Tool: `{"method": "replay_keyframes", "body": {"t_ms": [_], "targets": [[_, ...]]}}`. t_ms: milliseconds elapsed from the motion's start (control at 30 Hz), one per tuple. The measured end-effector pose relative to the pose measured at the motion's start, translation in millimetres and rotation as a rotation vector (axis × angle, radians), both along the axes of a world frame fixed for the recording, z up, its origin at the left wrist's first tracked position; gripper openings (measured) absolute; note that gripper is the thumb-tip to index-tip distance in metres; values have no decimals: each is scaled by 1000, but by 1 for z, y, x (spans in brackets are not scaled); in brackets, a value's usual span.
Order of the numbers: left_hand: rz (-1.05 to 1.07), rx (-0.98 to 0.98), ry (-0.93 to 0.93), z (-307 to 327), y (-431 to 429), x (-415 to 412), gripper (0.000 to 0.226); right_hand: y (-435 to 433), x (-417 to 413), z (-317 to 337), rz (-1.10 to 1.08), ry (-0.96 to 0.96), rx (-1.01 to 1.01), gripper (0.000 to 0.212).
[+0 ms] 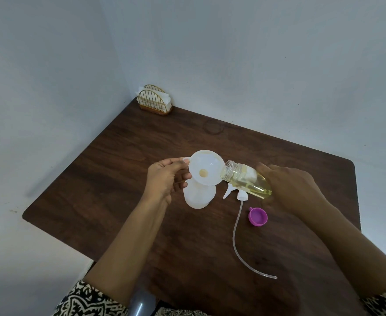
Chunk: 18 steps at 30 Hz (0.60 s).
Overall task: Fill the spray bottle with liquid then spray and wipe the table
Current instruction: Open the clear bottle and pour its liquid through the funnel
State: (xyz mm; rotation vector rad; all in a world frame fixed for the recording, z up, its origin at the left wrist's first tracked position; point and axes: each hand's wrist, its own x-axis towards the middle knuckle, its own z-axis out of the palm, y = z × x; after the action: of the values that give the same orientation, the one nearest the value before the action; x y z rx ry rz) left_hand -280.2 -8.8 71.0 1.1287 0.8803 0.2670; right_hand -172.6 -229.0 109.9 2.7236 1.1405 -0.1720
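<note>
A white funnel (pixel 206 167) sits in the neck of the translucent white spray bottle (pixel 198 197), which stands on the dark wooden table (pixel 119 179). My left hand (pixel 164 181) pinches the funnel's small handle. My right hand (pixel 294 185) grips a clear bottle of pale yellow liquid (pixel 244 179), tipped with its open mouth over the funnel's rim. Yellow liquid shows at the funnel's throat. The white spray head (pixel 235 193) with its long dip tube (pixel 237 236) lies on the table just right of the spray bottle.
A purple cap (pixel 257 216) lies on the table beside the dip tube. A gold wire napkin holder (pixel 154 101) with white napkins stands in the far left corner, against the walls. A faint ring mark (pixel 214 127) shows on the far tabletop.
</note>
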Motion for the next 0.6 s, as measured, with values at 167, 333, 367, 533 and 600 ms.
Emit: {"method": "replay_keyframes", "body": {"t_ms": [167, 333, 367, 533, 600], "targets": [[3, 3, 0, 0, -1, 0, 8, 0, 1, 0, 13, -18, -7, 56], [0, 11, 1, 0, -1, -1, 7, 0, 1, 1, 20, -18, -6, 57], [0, 10, 0, 0, -1, -1, 7, -1, 2, 1, 19, -16, -5, 56], [0, 9, 2, 0, -1, 0, 9, 0, 1, 3, 27, -17, 6, 54], [0, 13, 6, -1, -1, 0, 9, 0, 2, 3, 29, -18, 11, 55]]}}
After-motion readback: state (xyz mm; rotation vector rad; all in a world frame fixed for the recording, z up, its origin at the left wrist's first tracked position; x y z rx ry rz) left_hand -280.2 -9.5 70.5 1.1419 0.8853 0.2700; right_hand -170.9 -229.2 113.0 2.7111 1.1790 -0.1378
